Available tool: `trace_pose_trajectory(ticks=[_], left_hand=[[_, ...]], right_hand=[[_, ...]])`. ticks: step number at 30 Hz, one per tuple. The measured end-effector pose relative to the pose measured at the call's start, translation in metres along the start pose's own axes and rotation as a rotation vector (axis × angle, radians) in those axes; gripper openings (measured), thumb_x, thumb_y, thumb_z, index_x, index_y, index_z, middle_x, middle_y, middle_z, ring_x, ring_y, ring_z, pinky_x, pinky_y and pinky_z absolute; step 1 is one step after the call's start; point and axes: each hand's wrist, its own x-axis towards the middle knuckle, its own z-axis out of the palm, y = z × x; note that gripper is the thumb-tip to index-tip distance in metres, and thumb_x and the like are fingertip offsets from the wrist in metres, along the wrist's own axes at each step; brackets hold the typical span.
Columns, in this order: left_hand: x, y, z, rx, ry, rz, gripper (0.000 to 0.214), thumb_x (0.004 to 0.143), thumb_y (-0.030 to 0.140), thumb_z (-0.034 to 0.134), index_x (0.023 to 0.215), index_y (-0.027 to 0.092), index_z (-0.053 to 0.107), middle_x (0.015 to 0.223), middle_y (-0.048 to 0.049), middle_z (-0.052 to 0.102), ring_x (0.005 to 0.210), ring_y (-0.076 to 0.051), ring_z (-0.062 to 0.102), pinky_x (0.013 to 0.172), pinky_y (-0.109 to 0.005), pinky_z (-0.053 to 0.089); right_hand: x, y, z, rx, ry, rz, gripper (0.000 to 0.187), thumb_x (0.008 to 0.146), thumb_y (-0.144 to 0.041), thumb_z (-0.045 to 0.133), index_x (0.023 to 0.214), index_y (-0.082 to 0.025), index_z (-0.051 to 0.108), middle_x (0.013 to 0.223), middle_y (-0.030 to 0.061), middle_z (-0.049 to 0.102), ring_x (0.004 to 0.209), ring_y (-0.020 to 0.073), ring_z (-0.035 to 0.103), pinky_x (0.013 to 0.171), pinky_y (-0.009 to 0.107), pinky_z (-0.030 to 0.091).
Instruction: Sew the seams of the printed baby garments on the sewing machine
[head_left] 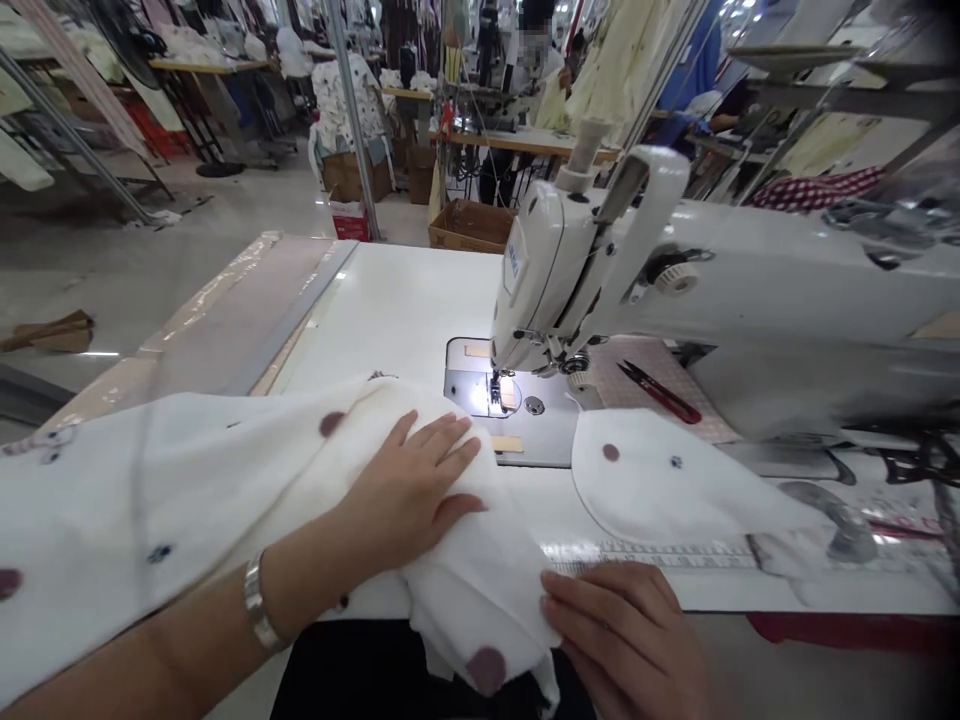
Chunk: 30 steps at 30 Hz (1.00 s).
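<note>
White fabric [187,450] with brown dots and small dark prints spreads over the left of the sewing table and hangs off its front edge. Flat on top of it rests my left hand [420,490], fingers stretched toward the needle plate [465,385]. My right hand [630,630] grips the fabric's right edge at the table front, its thumb hidden. The sewing machine [555,270] stands just beyond, its lamp lighting the presser foot [496,388]. Between the foot and my hands, the fabric lies short of the needle. A separate white piece [660,470] with dots lies to the right.
Red-handled thread snips [660,392] lie on a pink checked cloth [626,365] beside the machine. A clear ruler [637,553] runs along the table's front. Cardboard box [472,225] and metal pole [352,120] stand behind the table; other workstations fill the background.
</note>
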Motion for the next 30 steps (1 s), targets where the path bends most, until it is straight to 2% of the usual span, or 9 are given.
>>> trace_pose_trajectory(ticks=[6,9,21,24,27,30], left_hand=[[0.030,-0.031,0.001,-0.048,-0.028,0.086,0.048,0.097,0.049,0.037,0.135,0.021,0.044,0.142,-0.0096,0.042,0.132,-0.024,0.036,0.111,-0.049,0.023],[0.043,-0.041,-0.001,-0.066,-0.021,0.132,0.048,0.096,0.049,0.038,0.135,0.022,0.043,0.141,-0.0093,0.044,0.131,-0.023,0.037,0.111,-0.048,0.023],[0.059,-0.050,-0.001,-0.074,-0.064,0.225,0.048,0.096,0.046,0.041,0.135,0.018,0.044,0.137,-0.0140,0.046,0.129,-0.024,0.039,0.111,-0.049,0.021],[0.059,-0.042,-0.002,-0.021,-0.060,0.198,0.046,0.095,0.045,0.044,0.133,0.019,0.046,0.136,-0.0145,0.047,0.128,-0.026,0.040,0.111,-0.057,0.015],[0.048,-0.017,-0.005,0.076,-0.009,0.060,0.040,0.096,0.041,0.045,0.128,0.018,0.050,0.137,-0.0166,0.046,0.132,-0.033,0.034,0.104,-0.073,0.001],[0.025,0.010,-0.005,0.073,0.007,-0.043,0.043,0.095,0.043,0.042,0.127,0.014,0.049,0.139,-0.0206,0.043,0.134,-0.039,0.029,0.095,-0.082,0.003]], right_hand=[[0.019,0.000,0.002,-0.068,0.032,0.028,0.021,0.086,-0.006,0.052,0.099,-0.014,0.067,0.100,0.0063,0.072,0.083,0.0177,0.059,0.071,0.032,0.046],[0.025,0.002,0.006,-0.089,0.065,0.042,0.020,0.086,-0.006,0.052,0.097,-0.014,0.067,0.099,0.0062,0.072,0.081,0.0173,0.059,0.069,0.031,0.045],[0.030,0.008,0.014,-0.140,0.068,0.070,0.016,0.089,-0.012,0.054,0.093,-0.017,0.068,0.094,0.0020,0.074,0.073,0.0158,0.058,0.068,0.030,0.043],[0.030,0.007,0.012,-0.103,0.056,0.076,0.017,0.087,-0.009,0.054,0.095,-0.015,0.067,0.099,0.0038,0.073,0.077,0.0166,0.057,0.071,0.032,0.043],[0.030,0.004,0.009,-0.081,0.028,0.101,0.016,0.086,-0.008,0.055,0.093,-0.016,0.067,0.099,0.0053,0.071,0.081,0.0174,0.057,0.073,0.033,0.042],[0.028,0.001,0.004,-0.085,0.009,0.143,0.013,0.085,-0.009,0.055,0.090,-0.016,0.065,0.084,0.0050,0.067,0.075,0.0167,0.055,0.068,0.033,0.039]])
